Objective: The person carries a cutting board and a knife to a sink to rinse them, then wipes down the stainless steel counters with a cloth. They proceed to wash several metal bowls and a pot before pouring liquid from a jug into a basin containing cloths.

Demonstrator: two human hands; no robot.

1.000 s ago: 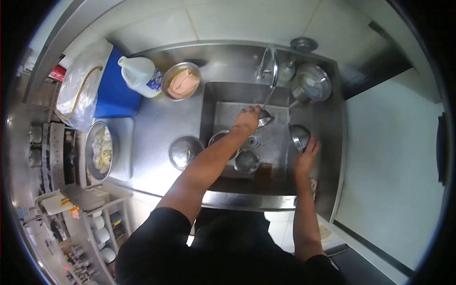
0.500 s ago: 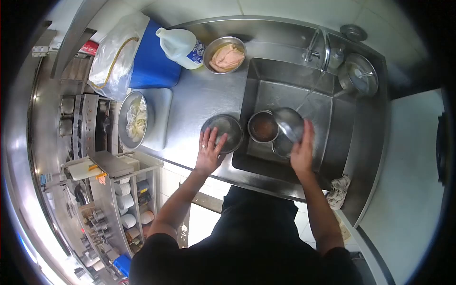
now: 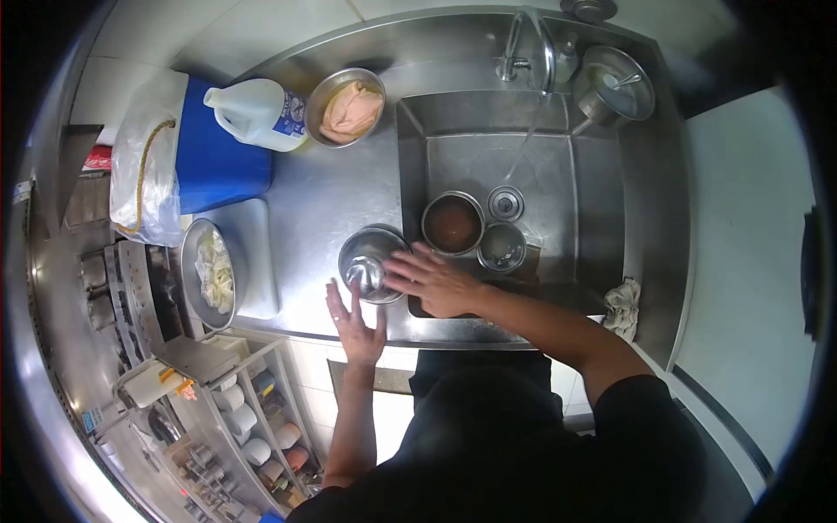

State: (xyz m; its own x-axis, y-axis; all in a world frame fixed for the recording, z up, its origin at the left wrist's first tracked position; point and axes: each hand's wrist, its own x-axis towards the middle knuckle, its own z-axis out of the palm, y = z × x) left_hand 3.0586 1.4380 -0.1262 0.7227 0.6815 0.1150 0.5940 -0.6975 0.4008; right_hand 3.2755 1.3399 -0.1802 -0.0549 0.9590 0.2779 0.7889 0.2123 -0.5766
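A round metal bowl [image 3: 370, 261] rests on the steel counter [image 3: 323, 196], just left of the sink. My right hand [image 3: 433, 281] reaches across to the bowl's right edge, fingers spread. At the bowl's lower left is my left hand [image 3: 356, 329], its fingers apart and near the rim. Inside the sink [image 3: 540, 161] stand a metal pot with brown contents [image 3: 453, 223] and a smaller round container [image 3: 501, 247]. Water runs from the faucet [image 3: 547, 57].
A bowl of pale pink meat [image 3: 351, 112], a white jug [image 3: 257, 113] and a blue container [image 3: 218, 161] stand at the back left. A bowl of pale pieces [image 3: 214, 272] is at the left. A pot [image 3: 615, 84] and a cloth [image 3: 622, 309] lie right.
My right hand has moved left from the sink to the counter bowl; the metal bowl it held is no longer over the sink. My left hand has drawn back to the bowl's edge. The view has shifted.
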